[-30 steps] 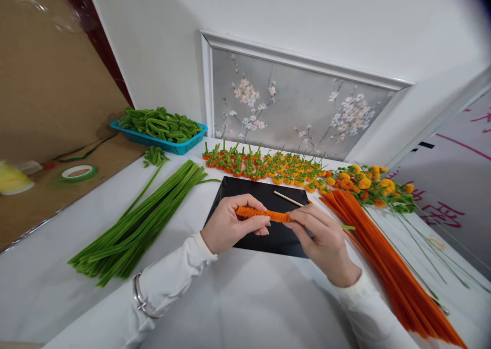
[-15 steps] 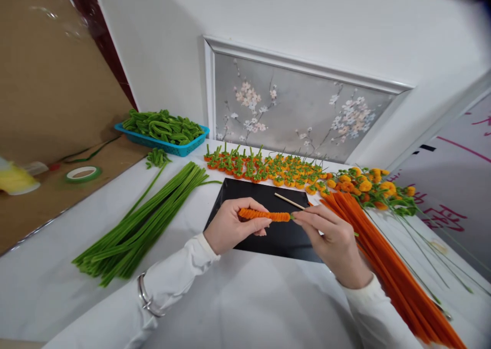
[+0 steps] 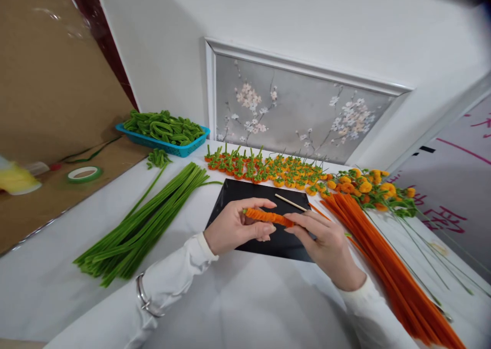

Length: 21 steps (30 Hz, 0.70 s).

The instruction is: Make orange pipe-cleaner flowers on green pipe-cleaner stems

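My right grip [image 3: 325, 240] pinches an orange chenille coil [image 3: 263, 215], left grip [image 3: 232, 227] apart; both partly hide the black board [image 3: 250, 189] bearing a wooden stick [image 3: 290, 202].

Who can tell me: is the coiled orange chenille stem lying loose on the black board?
No, the right hand pinches one end of the coiled orange chenille stem, holding it above the black board.

We look from one camera worn on the head, facing forward and steeply down at the black board [image 3: 280, 243]. We sit near it: the left hand [image 3: 232, 229] and right hand [image 3: 328, 244] reach over it from our own side. Our wide view also takes in the framed panel [image 3: 293, 106] beyond the board and the wall [image 3: 307, 22] above that panel.
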Each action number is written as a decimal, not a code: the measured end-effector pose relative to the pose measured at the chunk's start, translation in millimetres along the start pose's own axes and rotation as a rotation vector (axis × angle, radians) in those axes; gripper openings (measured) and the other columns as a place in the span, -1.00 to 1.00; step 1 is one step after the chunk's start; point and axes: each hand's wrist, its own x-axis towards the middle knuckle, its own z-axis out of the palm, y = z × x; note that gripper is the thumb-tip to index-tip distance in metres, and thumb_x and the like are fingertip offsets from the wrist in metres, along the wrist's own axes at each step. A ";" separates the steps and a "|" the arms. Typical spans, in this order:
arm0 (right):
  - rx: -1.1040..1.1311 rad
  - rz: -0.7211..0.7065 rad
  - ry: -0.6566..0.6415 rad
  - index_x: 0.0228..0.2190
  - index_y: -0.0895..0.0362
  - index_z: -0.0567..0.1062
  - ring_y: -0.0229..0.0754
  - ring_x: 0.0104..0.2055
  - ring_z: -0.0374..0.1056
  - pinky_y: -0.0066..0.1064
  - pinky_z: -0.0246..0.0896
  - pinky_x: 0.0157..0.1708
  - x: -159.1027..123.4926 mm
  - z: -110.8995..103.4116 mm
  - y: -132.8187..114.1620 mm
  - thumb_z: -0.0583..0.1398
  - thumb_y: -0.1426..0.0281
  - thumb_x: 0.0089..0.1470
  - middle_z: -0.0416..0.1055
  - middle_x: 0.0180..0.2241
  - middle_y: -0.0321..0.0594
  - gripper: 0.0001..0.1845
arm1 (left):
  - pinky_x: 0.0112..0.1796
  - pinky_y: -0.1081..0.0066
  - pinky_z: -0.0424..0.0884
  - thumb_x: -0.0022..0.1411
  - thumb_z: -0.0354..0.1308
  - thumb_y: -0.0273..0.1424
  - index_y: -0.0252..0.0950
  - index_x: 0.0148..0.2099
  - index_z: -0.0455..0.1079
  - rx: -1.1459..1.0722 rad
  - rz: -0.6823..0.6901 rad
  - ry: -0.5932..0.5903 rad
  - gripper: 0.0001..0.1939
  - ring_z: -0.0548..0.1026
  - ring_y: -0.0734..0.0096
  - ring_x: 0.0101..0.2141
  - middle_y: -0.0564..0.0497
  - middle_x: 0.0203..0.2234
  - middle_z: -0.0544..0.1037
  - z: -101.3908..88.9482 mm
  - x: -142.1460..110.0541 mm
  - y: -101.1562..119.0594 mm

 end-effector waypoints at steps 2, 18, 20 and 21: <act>-0.011 0.000 0.025 -0.20 0.10 0.51 -0.25 -0.37 0.40 -0.46 0.35 -0.34 0.8 -2.7 1.9 0.21 0.52 0.09 0.46 -0.38 -0.23 -0.80 | -0.47 0.51 0.46 0.01 0.30 -0.39 -0.39 0.00 0.33 0.033 -0.022 -0.017 -0.51 0.51 0.50 -0.56 0.05 -0.57 0.54 -5.1 0.8 2.8; -0.080 -0.163 -0.305 -0.16 0.08 0.49 -0.19 -0.32 0.35 -0.29 0.25 -0.27 8.4 5.6 -0.1 0.05 0.49 0.23 0.48 -0.33 -0.20 -0.75 | -0.75 0.65 0.00 0.25 -0.08 0.01 -0.25 -0.11 0.18 -0.048 -0.471 -0.367 -0.58 0.14 0.71 -0.76 0.08 -0.51 0.42 -1.9 7.6 -11.6; -0.098 -0.135 -0.321 -0.14 0.09 0.46 -0.18 -0.28 0.34 -0.27 0.23 -0.24 9.2 4.6 -0.7 0.07 0.48 0.22 0.48 -0.29 -0.19 -0.78 | -0.75 0.67 -0.16 0.25 -0.05 -0.02 -0.23 -0.15 0.18 -0.099 -0.500 -0.355 -0.62 -0.03 0.75 -0.76 0.17 -0.56 0.30 -0.6 7.0 -12.8; -0.110 -0.112 -0.310 -0.14 0.10 0.45 -0.16 -0.24 0.34 -0.26 0.22 -0.22 9.3 2.2 0.6 0.09 0.47 0.21 0.48 -0.26 -0.17 -0.79 | -0.74 0.67 -0.19 0.25 -0.04 -0.04 -0.22 -0.15 0.18 -0.120 -0.513 -0.344 -0.65 -0.08 0.75 -0.74 0.19 -0.57 0.24 -0.8 6.8 -12.9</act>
